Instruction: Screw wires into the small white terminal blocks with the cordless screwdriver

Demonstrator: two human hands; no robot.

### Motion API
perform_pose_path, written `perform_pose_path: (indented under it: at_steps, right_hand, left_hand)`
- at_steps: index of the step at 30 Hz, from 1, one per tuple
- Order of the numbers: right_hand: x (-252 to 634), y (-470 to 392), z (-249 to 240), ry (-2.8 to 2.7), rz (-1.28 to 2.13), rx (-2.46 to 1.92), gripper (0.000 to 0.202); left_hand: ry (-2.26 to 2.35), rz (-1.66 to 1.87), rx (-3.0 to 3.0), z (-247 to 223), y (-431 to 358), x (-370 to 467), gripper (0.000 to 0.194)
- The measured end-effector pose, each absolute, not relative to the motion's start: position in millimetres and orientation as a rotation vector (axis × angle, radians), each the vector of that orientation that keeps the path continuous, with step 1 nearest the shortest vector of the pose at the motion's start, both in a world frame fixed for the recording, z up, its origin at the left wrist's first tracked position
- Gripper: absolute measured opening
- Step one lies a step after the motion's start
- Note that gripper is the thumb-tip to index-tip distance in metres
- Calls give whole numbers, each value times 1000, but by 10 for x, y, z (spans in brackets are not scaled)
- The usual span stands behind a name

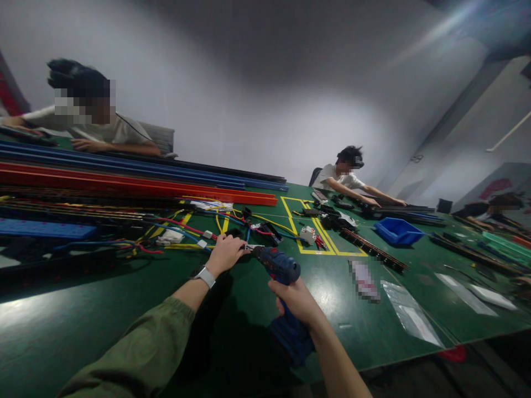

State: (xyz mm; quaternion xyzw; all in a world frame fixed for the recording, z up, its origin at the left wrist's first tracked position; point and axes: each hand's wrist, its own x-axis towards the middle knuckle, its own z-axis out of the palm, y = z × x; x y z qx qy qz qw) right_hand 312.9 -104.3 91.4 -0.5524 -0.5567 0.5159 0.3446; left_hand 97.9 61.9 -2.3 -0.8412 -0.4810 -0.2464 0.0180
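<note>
The green bench [327, 282] carries everything, with long red rails [166, 185] lying across its left side and a spread of coloured wires [194, 226] in front of them. A blue bin [398, 239] sits well apart on the right. Nearer, the drill [281, 265] is above the bench's middle, nose turned left towards the wires. The right grip [294, 301] is wrapped around its handle; the left grip [226, 254] is at the nose, fingers drawn in, though I cannot tell whether they pinch a part. Steadying the work that close calls for care: fingertips should sit beside the drill's line, never ahead of it, and the trigger is best squeezed gently, with the nose square to the work. Loose wire ends are best kept off the turning tip. Smallest, some grey connectors [307, 236] lie just beyond the drill.
</note>
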Motion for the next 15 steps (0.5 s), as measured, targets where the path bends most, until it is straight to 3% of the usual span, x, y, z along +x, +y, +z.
perform_pose_path:
  at_steps: [15]
  right_hand:
    - [3132, -1033, 919, -1473, 1323, -1435, 29]
  left_hand:
    - [-1512, -762, -2605, -11, 609, 980, 35]
